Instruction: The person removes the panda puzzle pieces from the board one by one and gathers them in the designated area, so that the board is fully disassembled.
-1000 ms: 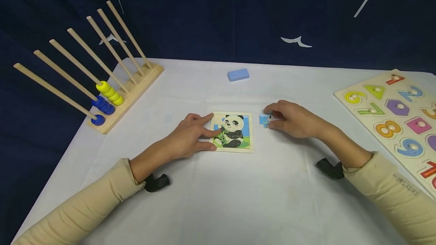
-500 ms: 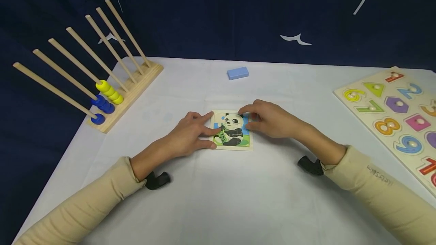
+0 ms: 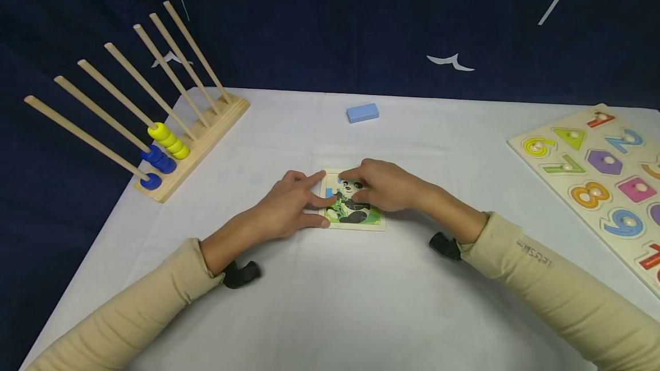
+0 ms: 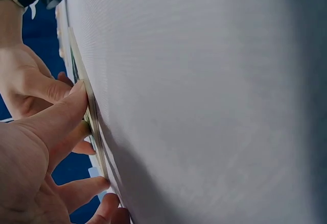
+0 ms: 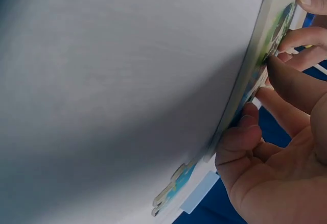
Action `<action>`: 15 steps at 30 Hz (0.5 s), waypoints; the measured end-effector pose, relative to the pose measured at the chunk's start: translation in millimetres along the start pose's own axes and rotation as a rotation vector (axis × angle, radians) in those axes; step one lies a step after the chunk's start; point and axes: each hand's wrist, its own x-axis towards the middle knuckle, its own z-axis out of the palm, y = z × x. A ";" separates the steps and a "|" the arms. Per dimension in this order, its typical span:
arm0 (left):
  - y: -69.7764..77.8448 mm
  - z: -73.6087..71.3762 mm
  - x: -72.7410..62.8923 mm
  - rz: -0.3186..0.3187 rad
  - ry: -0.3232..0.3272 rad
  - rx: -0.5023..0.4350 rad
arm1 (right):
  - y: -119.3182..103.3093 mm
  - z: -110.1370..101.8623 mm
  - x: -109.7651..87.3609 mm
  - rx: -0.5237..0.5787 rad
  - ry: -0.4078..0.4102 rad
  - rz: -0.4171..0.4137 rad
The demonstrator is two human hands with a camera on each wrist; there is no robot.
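A small square wooden panda jigsaw puzzle (image 3: 371, 218) lies on the white table, its upper left corner showing pale wood. My left hand (image 3: 281, 208) rests over its left edge with fingers spread, fingertips on the frame and picture. From the right, my right hand (image 3: 393, 186) reaches over the puzzle's upper half, curved thumb and index fingertip apart on the panda's head area. No piece shows between them. In the right wrist view, a loose light blue puzzle piece (image 5: 176, 187) lies on the table beyond the puzzle's edge; in the head view it is hidden.
A blue block (image 3: 362, 113) lies near the table's back edge. On the left stands a wooden peg stand (image 3: 203, 139) with blue and yellow beads. A number and shape board (image 3: 580, 173) lies at the right. Behind the table hangs a dark blue cloth (image 3: 309, 27).
My right hand has moved left from beside the loose piece to the upper part of the panda puzzle. My left hand has stayed on the puzzle's left edge.
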 end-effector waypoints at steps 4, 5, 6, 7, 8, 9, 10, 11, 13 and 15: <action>0.8 0.2 -0.5 -0.003 -0.016 0.019 | 1.7 1.8 -0.6 0.035 -0.009 0.006; 1.1 0.3 -0.5 -0.002 -0.019 0.026 | 2.1 2.2 -0.4 0.046 -0.009 0.005; 1.4 0.3 -0.5 -0.001 -0.023 0.033 | 2.4 2.4 -0.1 0.051 -0.007 0.001; 1.6 0.4 -0.4 0.002 -0.026 0.040 | 2.3 2.3 0.3 0.057 -0.005 -0.001; 1.8 0.2 -0.3 0.006 -0.026 0.046 | 2.3 2.1 1.0 0.062 -0.002 -0.005; 1.9 0.0 -0.1 0.012 -0.026 0.054 | 2.3 1.8 1.5 0.065 0.001 -0.008; 2.0 -0.3 0.1 0.016 -0.026 0.061 | 2.2 1.5 2.0 0.070 0.003 -0.010; 2.2 -0.7 0.4 0.018 -0.029 0.065 | 2.1 1.2 2.5 0.073 0.006 -0.010; 2.6 -2.0 1.1 0.020 -0.034 0.078 | 1.4 0.5 3.1 0.065 0.015 -0.004; 3.0 -3.2 2.1 0.021 -0.041 0.091 | 0.6 0.3 3.2 0.042 0.032 0.006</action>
